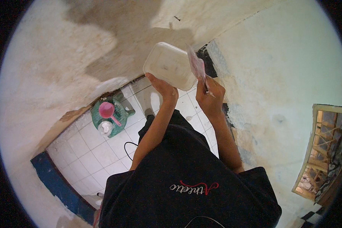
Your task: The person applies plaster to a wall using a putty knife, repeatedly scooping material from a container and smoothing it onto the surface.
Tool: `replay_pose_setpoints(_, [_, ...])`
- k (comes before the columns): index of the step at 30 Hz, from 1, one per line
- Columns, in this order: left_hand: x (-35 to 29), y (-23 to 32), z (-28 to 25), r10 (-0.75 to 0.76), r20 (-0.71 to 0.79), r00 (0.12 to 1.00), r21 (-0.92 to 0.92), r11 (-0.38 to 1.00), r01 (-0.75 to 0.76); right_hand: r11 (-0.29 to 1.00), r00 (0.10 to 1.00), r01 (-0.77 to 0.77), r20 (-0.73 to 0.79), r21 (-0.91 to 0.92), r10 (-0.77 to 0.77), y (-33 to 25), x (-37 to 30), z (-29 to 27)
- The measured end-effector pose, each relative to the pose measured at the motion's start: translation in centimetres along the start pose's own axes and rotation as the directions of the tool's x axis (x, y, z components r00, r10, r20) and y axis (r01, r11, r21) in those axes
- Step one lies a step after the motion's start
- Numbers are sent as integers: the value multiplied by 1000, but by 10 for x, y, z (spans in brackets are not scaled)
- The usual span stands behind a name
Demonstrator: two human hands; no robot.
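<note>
My left hand (165, 89) is closed on the near edge of a shallow white plastic tray (165, 60) with rounded corners. A few faint grey marks show on the tray's face. My right hand (211, 98) grips a flat pinkish scraper (197, 65), smeared with white paste, its blade pointing away from me. The blade is beside the tray's right edge; whether they touch, I cannot tell.
A green plastic stool (121, 131) stands at the left, bearing a pink dipper (106, 110) and a clear bag of white stuff (106, 128). Patchy plastered walls (269, 72) meet ahead in a corner. A lattice window (321, 152) is at the right, above the white tiled floor (91, 150).
</note>
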State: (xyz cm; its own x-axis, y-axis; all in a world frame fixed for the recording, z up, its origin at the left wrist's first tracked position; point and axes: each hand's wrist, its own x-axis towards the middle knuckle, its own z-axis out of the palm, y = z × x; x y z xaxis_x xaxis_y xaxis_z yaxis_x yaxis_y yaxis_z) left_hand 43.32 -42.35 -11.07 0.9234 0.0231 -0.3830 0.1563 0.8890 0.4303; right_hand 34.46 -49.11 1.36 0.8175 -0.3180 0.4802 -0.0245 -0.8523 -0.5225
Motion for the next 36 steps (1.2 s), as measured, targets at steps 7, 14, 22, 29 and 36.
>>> replay_pose_setpoints(7, [1,-4,-4,-50,36,998,42,998,48,979,976,202,91,-7,-200,-1,16,-9])
replay_pose_setpoints(14, [-10,5,-6,-219,110,970,30,976,216,976,945,59,326,-210,13,-1,20,-11])
replay_pose_setpoints(22, [-15,7,-13,-370,157,916,52,929,367,985,937,-109,318,-131,146,12,9,0])
replay_pose_setpoints(29, [-18,7,-18,-419,175,891,161,905,394,952,856,-304,450,38,256,42,-5,10])
replay_pose_setpoints(36, [-13,-13,-50,-410,179,894,337,880,336,957,862,-288,432,-11,265,136,-37,47])
